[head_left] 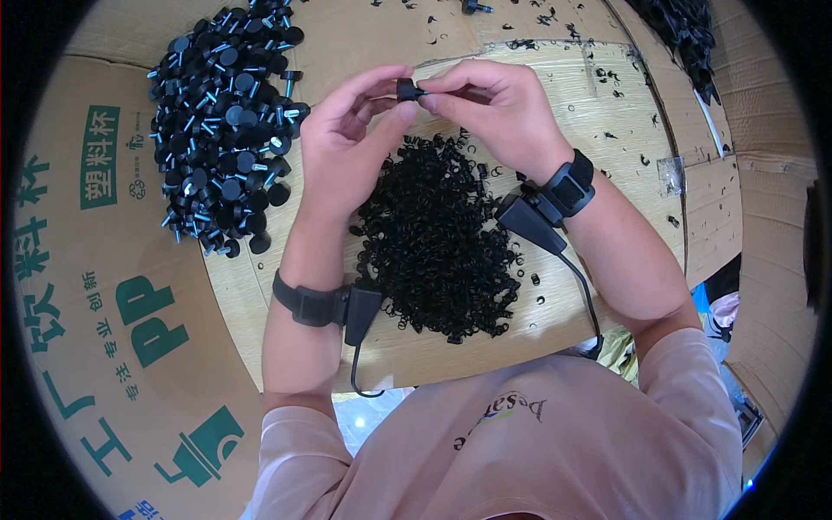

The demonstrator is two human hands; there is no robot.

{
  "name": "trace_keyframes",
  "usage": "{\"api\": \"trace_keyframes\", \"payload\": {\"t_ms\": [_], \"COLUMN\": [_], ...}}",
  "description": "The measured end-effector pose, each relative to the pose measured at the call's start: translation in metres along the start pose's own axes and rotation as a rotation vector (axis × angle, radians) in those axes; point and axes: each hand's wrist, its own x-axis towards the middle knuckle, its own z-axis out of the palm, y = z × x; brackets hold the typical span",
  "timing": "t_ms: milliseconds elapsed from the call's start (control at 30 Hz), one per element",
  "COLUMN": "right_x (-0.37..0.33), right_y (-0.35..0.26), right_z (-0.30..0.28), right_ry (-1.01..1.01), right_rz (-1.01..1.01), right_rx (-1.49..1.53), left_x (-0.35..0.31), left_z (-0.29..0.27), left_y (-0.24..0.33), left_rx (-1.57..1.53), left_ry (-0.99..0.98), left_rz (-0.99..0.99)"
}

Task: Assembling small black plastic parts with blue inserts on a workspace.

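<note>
Above the middle of the table, my left hand [345,143] pinches the round black head of a screw-in foot [406,89] between thumb and fingertips. My right hand [507,117] meets it from the other side, thumb and forefinger closed at the foot's shank. Something small and dark shows at those fingertips, too little of it to name. Below both hands lies a heap of small black rings [442,243]. To the left is a large pile of similar black-headed feet [230,130] with silvery-blue threaded shanks.
The wooden tabletop [620,147] carries scattered black rings and scraps. One loose foot [475,7] lies at the far edge. Black strips [680,39] heap at the far right. Cardboard walls [113,260] stand at both sides. Cabled black devices [362,314] are strapped to my wrists.
</note>
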Motion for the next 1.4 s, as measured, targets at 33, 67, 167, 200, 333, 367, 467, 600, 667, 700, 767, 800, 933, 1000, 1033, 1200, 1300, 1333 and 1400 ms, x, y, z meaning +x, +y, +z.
{"api": "trace_keyframes", "payload": {"t_ms": [33, 67, 167, 200, 333, 367, 467, 600, 667, 700, 767, 800, 933, 1000, 1033, 1200, 1300, 1333, 1400], "right_x": [-0.001, -0.002, -0.002, -0.003, 0.000, 0.000, 0.001, 0.002, 0.003, 0.004, 0.003, 0.003, 0.002, 0.002, 0.001, -0.001, 0.001, 0.002, 0.004], "right_y": [-0.002, -0.005, -0.010, -0.010, -0.007, -0.008, -0.009, -0.010, -0.009, -0.008, -0.010, -0.010, -0.009, -0.010, -0.008, -0.007, -0.008, -0.008, -0.010], "right_z": [0.001, 0.002, 0.002, 0.002, -0.004, -0.005, -0.006, -0.008, -0.011, -0.011, -0.010, -0.009, -0.009, -0.008, -0.007, -0.006, -0.009, -0.010, -0.013], "right_ry": [0.000, -0.009, -0.034, -0.050, -0.142, -0.158, -0.184, -0.214, -0.233, -0.252, -0.244, -0.237, -0.220, -0.186, -0.185, -0.141, -0.196, -0.197, -0.278], "right_rz": [0.001, 0.020, 0.038, 0.036, 0.127, 0.146, 0.187, 0.249, 0.255, 0.259, 0.258, 0.256, 0.240, 0.182, 0.182, 0.118, 0.154, 0.153, 0.224], "right_rx": [0.000, 0.003, -0.033, -0.073, 0.161, 0.182, 0.213, 0.266, 0.270, 0.273, 0.288, 0.302, 0.297, 0.217, 0.217, 0.091, 0.142, 0.144, 0.188], "left_x": [0.000, -0.001, -0.002, -0.002, -0.001, -0.002, -0.002, -0.002, -0.003, -0.003, -0.003, -0.003, -0.003, -0.003, -0.003, -0.002, -0.002, -0.002, -0.001], "left_z": [-0.002, -0.003, -0.003, -0.003, 0.000, 0.000, 0.000, -0.001, 0.000, 0.001, 0.002, 0.002, 0.002, 0.001, 0.001, -0.003, -0.005, -0.005, -0.005], "left_y": [0.000, -0.001, -0.002, -0.002, 0.001, 0.001, 0.001, 0.000, 0.000, 0.002, 0.005, 0.005, 0.003, 0.003, 0.002, -0.001, -0.003, -0.002, -0.003], "left_rx": [0.034, 0.069, 0.115, 0.113, 0.177, 0.178, 0.164, 0.158, 0.120, 0.119, 0.109, 0.110, 0.101, 0.075, 0.078, 0.131, 0.122, 0.104, 0.079], "left_ry": [-0.011, -0.022, -0.031, -0.033, -0.060, -0.059, -0.043, -0.065, -0.069, -0.070, -0.040, -0.039, -0.021, -0.029, -0.021, -0.067, -0.101, -0.121, -0.145], "left_rz": [-0.043, -0.087, -0.012, -0.014, 0.018, 0.016, -0.011, 0.007, 0.009, 0.007, -0.082, -0.083, -0.060, -0.067, -0.071, -0.033, 0.055, 0.061, 0.068]}}
